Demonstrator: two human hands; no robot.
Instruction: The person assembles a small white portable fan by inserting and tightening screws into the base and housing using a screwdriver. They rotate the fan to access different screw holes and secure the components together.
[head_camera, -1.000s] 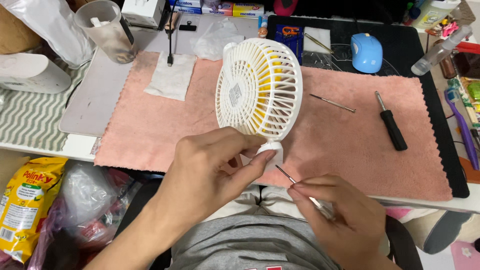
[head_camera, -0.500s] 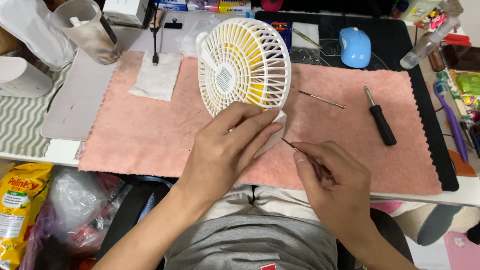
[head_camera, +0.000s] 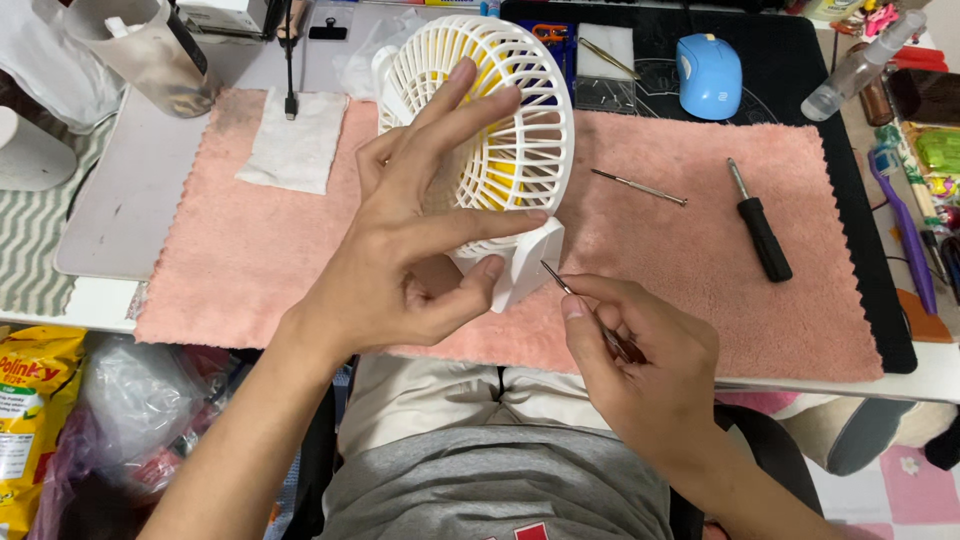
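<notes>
Fan (head_camera: 500, 150): small, white plastic, round ribbed grille with yellow blades behind it, on a squared white base. It sits at upper centre of the frame, tilted, base down over a pink towel (head_camera: 690, 270) with a soft nap and a scalloped edge.

Left hand (head_camera: 400, 260): grips the fan, thumb pressed on the base, index finger along the lower rim of the grille, remaining fingers spread loosely over the grille face.

Right hand (head_camera: 640, 360): lower centre-right, closed in a pinch on a thin metal pick (head_camera: 575, 300). The pick's point touches the edge of the base, or sits just short of it; cannot tell which.

On the towel, right of the fan: a slender metal rod (head_camera: 640, 187), then a screwdriver (head_camera: 758, 225) with a black handle, well apart from the hands.

Left of the fan: a folded white cloth (head_camera: 295, 145), wrinkled.

Top of frame: a blue mouse (head_camera: 709, 75) on a black mat (head_camera: 870, 250).

Upper left: a cloudy plastic cup (head_camera: 150, 50) on the grey bench (head_camera: 130, 210).

Lower left: a yellow snack bag (head_camera: 25, 420) and crumpled clear plastic, below the bench edge.
</notes>
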